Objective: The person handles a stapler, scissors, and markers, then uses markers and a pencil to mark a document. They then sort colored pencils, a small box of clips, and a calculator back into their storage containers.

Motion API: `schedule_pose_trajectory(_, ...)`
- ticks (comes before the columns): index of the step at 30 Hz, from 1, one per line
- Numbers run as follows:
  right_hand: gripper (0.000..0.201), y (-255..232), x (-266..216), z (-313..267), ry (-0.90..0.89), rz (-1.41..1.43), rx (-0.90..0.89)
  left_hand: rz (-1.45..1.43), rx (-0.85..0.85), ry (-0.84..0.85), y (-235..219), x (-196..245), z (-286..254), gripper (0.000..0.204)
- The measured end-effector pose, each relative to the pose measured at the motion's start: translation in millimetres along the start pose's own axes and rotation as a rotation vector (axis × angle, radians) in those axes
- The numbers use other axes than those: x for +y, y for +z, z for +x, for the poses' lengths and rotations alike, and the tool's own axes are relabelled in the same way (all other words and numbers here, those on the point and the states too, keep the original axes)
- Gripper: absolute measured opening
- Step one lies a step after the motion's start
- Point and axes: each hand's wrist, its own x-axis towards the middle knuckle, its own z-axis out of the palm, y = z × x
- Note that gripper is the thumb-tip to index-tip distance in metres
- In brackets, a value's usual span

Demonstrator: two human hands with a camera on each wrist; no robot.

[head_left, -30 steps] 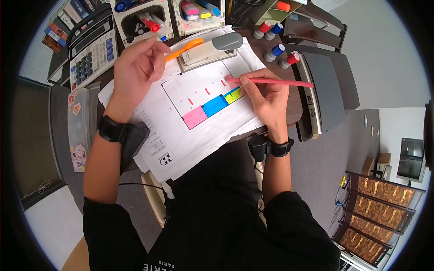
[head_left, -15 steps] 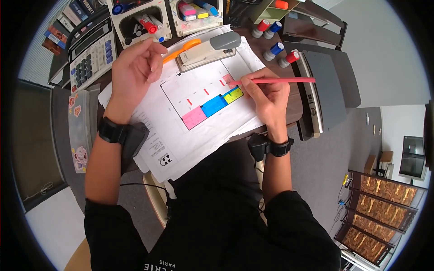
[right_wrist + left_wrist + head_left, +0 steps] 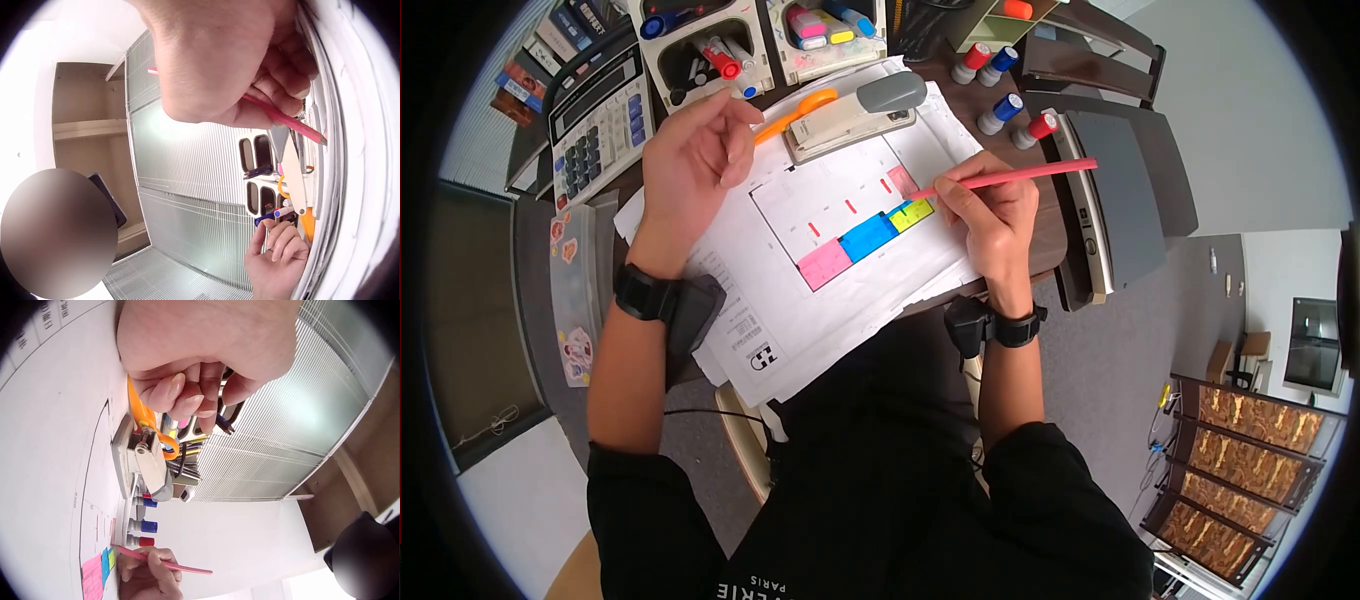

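My right hand (image 3: 992, 215) pinches a red pencil (image 3: 1035, 174) between thumb and fingers. Its sharpened tip (image 3: 322, 141) points down at the printed plan (image 3: 775, 310), beside a small light-red shaded patch (image 3: 899, 180). Along the plan's lower edge run a pink block (image 3: 824, 266), a blue block (image 3: 867, 238) and a yellow block (image 3: 912, 215). Several short red marks (image 3: 850, 206) lie above them. Loosely curled and holding nothing, my left hand (image 3: 690, 175) rests at the sheet's far left. Just beyond its fingers are orange-handled scissors (image 3: 140, 412), next to a stapler (image 3: 845, 125).
Behind the sheets stand holders with markers (image 3: 725, 65) and highlighters (image 3: 805, 25). A calculator (image 3: 600, 130) lies at the left. Several red- and blue-capped stamps (image 3: 1004, 110) stand at the right, before a dark grey machine (image 3: 1125, 190).
The pencil tip has moved slightly down from the light-red patch toward the blue and yellow blocks, and the pencil's back end is raised. The left hand stays in place.
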Motion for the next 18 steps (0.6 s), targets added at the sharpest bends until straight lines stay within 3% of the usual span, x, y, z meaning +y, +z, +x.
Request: schedule_pose_trajectory(18,0.012,-1.4,-0.9,-4.4,-0.012,-0.052,0.062,0.003,0.002,0.003,1.5,-0.7,-1.6,0.038)
